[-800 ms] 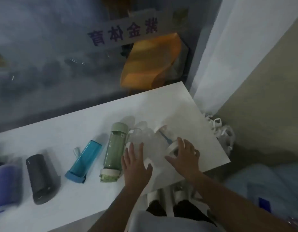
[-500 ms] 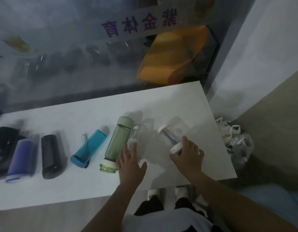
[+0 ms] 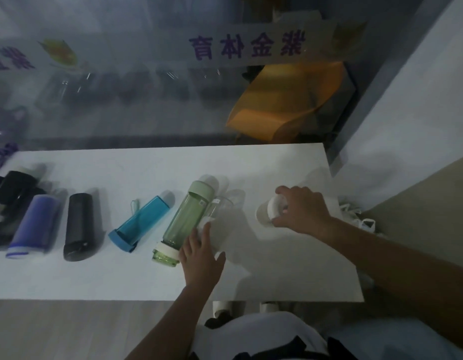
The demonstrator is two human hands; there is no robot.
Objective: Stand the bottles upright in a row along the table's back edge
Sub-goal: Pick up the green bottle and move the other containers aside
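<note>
Several bottles lie on their sides on the white table (image 3: pixel 147 162). From the left I see a black bottle (image 3: pixel 9 193), a purple bottle (image 3: pixel 34 226), a second black bottle (image 3: pixel 79 226), a blue bottle (image 3: pixel 143 222), a green bottle (image 3: pixel 187 219) and a clear glass bottle (image 3: pixel 220 206). My left hand (image 3: pixel 201 255) lies with its fingers over the near end of the clear bottle. My right hand (image 3: pixel 300 209) grips a clear bottle with a white lid (image 3: pixel 269 211) near the table's right side, raised off the surface.
A glass wall with purple lettering (image 3: pixel 248 45) runs behind the table's back edge. An orange object (image 3: pixel 285 102) sits beyond the glass. A white wall (image 3: pixel 407 100) stands at the right, with white bags (image 3: pixel 360 219) on the floor by the table's right edge.
My right hand has lifted the white-lidded bottle off the table and turned it, moving it right. My left hand stays on the clear bottle. The view has shifted left.
</note>
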